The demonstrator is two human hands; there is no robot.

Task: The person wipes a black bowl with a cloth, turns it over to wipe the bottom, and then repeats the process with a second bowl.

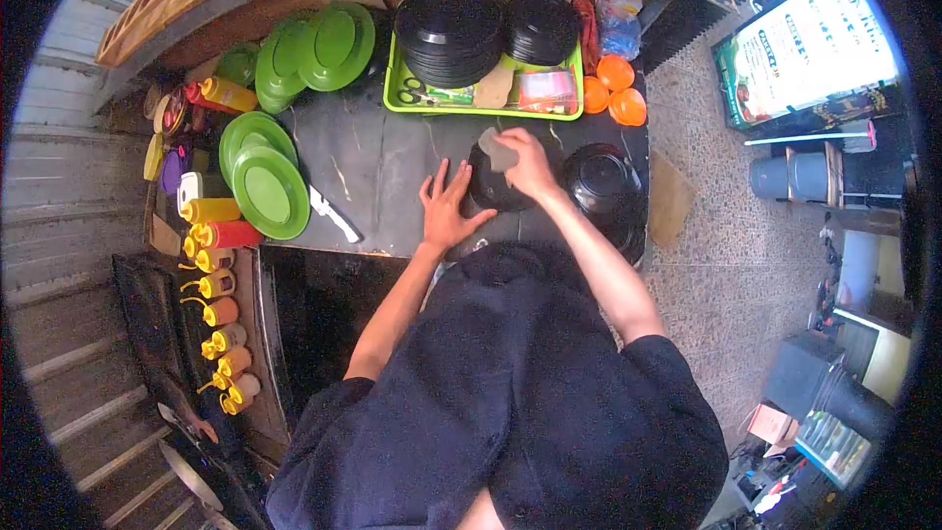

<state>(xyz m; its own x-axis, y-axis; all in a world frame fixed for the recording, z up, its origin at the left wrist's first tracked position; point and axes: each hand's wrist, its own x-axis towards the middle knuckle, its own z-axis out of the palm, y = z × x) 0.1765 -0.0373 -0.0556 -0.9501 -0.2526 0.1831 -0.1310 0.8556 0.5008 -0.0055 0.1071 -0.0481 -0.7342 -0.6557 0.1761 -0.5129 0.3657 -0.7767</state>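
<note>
**Dark shirt below, two hands at a black bowl on the counter**

Dark shirt (510, 393) fills the lower middle of the view and hides the near edge of the black counter (392, 167). A green tray (481, 114) lies at the far side of that counter. On the tray stand two stacks of black plates (451, 29), with scissors (417, 93) and some packets that are too small to read.

Left of the tray, green plates (314, 44) lean in a loose pile, and more of them lie nearer the person. Below the tray and to its right sits a large black bowl (603, 186). Well left of the tray and nearer the person, a row of squeeze bottles (221, 285) in yellow, orange and red runs along the counter's side. Orange cups (616, 88) sit just beside the tray's right end. A knife (334, 214) with a white handle lies below the tray's left corner.

Just below the tray's middle is a smaller black bowl (491, 194), dark and glossy. The right hand (530, 165) is closed on a pale pad (496, 149) and presses it at the bowl's far rim. The left hand (446, 211) lies flat, fingers spread wide, touching the bowl's left side.

Both hands cover much of the bowl, so its inside cannot be made out. Black corners of the lens cut off the scene's edges.
</note>
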